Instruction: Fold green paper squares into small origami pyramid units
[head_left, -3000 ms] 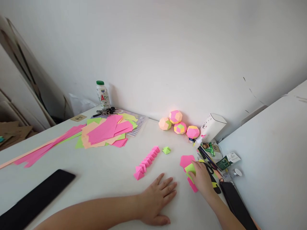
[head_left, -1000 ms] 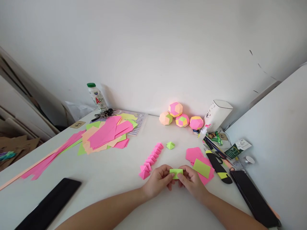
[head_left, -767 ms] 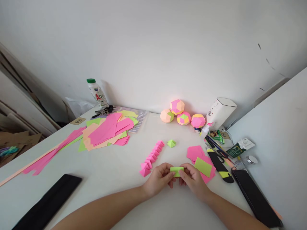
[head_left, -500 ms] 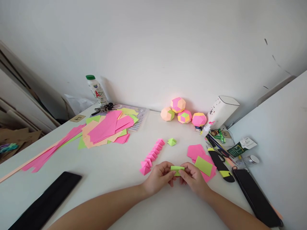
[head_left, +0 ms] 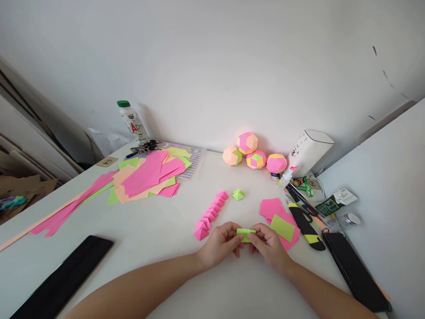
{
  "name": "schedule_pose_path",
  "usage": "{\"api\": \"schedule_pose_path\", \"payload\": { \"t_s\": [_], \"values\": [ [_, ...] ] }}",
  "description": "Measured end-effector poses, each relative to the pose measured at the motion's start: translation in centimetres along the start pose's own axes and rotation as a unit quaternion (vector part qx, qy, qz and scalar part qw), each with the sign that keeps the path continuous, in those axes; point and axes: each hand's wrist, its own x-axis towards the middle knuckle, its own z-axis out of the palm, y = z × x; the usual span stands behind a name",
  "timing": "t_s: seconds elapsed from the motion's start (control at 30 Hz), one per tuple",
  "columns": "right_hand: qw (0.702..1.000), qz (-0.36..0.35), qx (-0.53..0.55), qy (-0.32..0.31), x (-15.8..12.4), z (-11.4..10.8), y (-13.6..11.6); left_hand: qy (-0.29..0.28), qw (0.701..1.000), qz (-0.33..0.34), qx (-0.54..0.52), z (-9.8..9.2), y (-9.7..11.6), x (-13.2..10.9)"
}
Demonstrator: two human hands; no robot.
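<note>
A small green piece of paper (head_left: 245, 232), with a fold along its upper part, is pinched between my two hands above the white table. My left hand (head_left: 223, 241) grips its left end, thumb in front and fingers behind. At the right end, my right hand (head_left: 267, 244) holds it the same way. Just beyond my left hand runs a slanting row of pink folded paper pieces (head_left: 210, 215). One green folded piece (head_left: 238, 194) stands apart to the right of that row. Beside my right hand, a flat green sheet (head_left: 282, 227) lies on pink paper pieces (head_left: 271, 207).
Paper balls (head_left: 255, 159) are stacked against the wall. A utility knife (head_left: 307, 228), a glue bottle (head_left: 285, 178) and a black phone (head_left: 355, 270) lie right. At left are mixed paper sheets (head_left: 146, 175), a bottle (head_left: 133, 124) and a long black object (head_left: 66, 277).
Both hands keep their pinch on the green paper, which looks almost the same. The whole view has shifted slightly.
</note>
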Motion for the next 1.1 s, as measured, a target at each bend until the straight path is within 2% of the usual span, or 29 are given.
{"api": "schedule_pose_path", "payload": {
  "t_s": [0.73,1.1],
  "values": [
    [1.000,-0.004,0.012,-0.005,0.2,-0.2,0.6,-0.016,0.999,0.001,0.039,-0.2,-0.1,0.1],
    [0.999,-0.022,-0.014,-0.018,0.0,-0.1,1.1,-0.026,0.999,-0.008,0.046,0.2,0.6,-0.1]
  ]
}}
